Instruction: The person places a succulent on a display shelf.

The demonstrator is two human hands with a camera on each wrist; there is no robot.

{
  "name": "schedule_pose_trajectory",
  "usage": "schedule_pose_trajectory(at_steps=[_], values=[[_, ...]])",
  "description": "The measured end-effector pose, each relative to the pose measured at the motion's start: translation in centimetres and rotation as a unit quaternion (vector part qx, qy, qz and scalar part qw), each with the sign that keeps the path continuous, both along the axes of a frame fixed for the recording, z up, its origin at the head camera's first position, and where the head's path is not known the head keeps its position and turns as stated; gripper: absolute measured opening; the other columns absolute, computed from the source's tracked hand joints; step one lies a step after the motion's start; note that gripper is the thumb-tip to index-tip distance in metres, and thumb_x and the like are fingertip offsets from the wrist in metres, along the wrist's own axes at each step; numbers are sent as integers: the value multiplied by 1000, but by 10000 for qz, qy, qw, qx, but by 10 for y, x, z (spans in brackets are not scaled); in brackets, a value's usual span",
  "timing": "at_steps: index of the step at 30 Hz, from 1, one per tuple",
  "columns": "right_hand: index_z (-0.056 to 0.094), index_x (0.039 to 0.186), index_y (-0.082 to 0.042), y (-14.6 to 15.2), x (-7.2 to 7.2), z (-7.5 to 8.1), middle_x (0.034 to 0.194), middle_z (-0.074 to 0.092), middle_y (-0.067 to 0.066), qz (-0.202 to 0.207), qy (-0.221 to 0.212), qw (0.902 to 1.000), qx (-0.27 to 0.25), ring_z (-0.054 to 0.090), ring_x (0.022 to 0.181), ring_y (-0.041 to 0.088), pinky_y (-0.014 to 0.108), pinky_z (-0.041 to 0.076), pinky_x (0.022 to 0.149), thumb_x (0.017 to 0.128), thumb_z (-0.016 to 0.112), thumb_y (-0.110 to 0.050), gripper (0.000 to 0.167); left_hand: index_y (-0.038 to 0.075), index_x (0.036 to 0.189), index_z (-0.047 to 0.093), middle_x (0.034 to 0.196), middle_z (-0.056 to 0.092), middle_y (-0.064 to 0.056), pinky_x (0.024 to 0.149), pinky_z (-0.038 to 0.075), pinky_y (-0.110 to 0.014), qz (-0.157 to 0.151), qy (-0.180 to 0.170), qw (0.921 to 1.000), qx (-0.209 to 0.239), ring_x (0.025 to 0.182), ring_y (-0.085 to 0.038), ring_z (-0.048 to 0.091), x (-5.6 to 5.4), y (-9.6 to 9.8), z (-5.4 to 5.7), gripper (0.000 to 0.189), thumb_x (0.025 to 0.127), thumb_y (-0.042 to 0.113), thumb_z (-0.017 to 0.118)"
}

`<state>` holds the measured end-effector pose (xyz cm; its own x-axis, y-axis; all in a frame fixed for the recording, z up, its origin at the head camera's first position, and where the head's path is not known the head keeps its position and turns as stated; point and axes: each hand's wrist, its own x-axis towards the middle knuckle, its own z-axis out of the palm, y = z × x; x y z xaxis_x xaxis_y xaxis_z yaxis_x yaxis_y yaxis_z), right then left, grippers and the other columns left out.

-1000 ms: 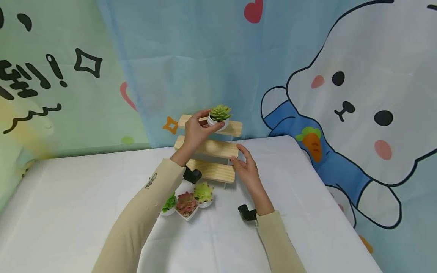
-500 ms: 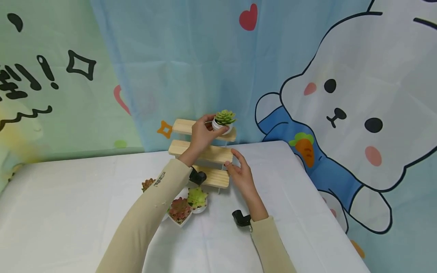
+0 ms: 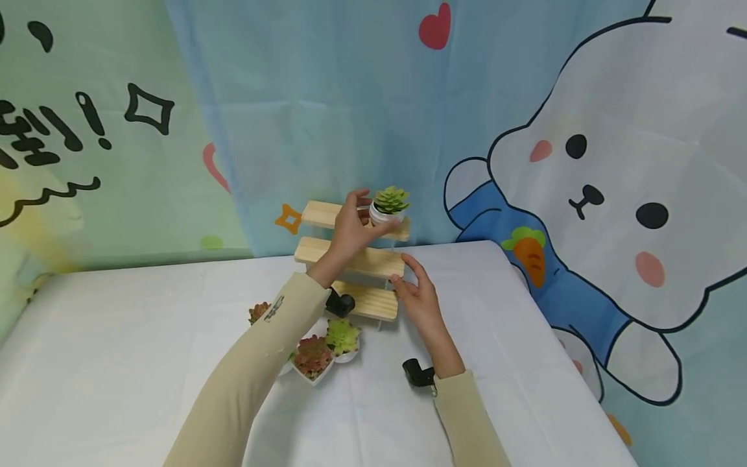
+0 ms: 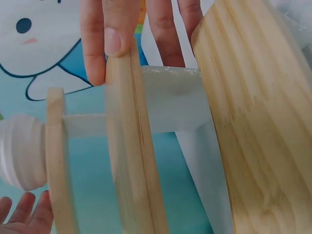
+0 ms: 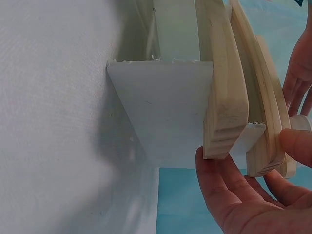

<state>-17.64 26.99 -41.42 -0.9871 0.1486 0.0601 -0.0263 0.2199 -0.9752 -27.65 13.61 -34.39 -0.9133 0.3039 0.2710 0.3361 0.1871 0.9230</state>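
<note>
A three-tier wooden display stand point(image 3: 369, 299) with white side supports stands near the table's back edge. On its top step sits a small white pot point(image 4: 24, 152) with an artificial green succulent point(image 3: 391, 200). My left hand point(image 3: 351, 230) is beside this pot, its fingers at the left and its thumb extended in front; the left wrist view shows fingertips point(image 4: 39, 212) just off the pot. My right hand point(image 3: 421, 299) holds the right end of the stand's middle step, thumb on top and fingers underneath, as the right wrist view point(image 5: 273, 195) shows.
In front of the stand are a reddish succulent in a heart-shaped white pot point(image 3: 313, 358) and a yellow-green succulent point(image 3: 342, 336). Another reddish-brown succulent point(image 3: 259, 312) shows behind the left sleeve, which partly hides the group. A printed cloth backdrop point(image 3: 373, 117) rises behind the white table point(image 3: 146, 337).
The potted succulent has shifted slightly right along the top step, and my left fingers have loosened from around it. My right hand stays at the middle step. The head view has swayed slightly.
</note>
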Motion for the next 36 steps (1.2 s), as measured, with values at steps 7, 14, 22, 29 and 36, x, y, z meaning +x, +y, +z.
schedule_pose_trajectory(at_steps=[7,14,22,29,36], values=[[31,152,-8,6,-1,1,155,33,15,-47,-158,9999,0,54,123,41,52,40,106,103,51,-13,53,-2,147,29,137,45,-24,102,46,-44,-116,173,9997,131,121,-38,51,9,-9,1,82,83,14,79],[29,153,-7,11,-3,2,154,34,16,-52,-244,9997,44,54,123,40,49,42,104,103,50,-12,53,1,149,27,138,46,-21,103,46,-41,-86,85,9999,-15,124,-35,51,17,-24,3,84,84,16,78],[26,154,-8,16,-6,7,159,26,13,-123,-265,9994,206,55,121,37,37,48,97,104,48,-12,54,0,146,34,133,50,-20,101,46,-43,-23,434,9990,-79,120,-34,54,27,-53,9,77,85,15,78],[26,154,-9,16,-8,10,157,29,12,-158,-307,9990,291,56,120,36,16,46,82,104,48,-14,55,2,144,39,133,52,-19,101,46,-40,22,435,9990,-45,120,-29,53,44,-82,9,71,85,14,77],[24,155,-10,15,-5,10,157,30,13,-88,-321,9989,321,54,122,38,22,47,82,104,48,-17,57,0,142,40,131,53,-19,102,44,-50,77,505,9986,127,123,-37,50,62,-106,8,68,85,8,77]])
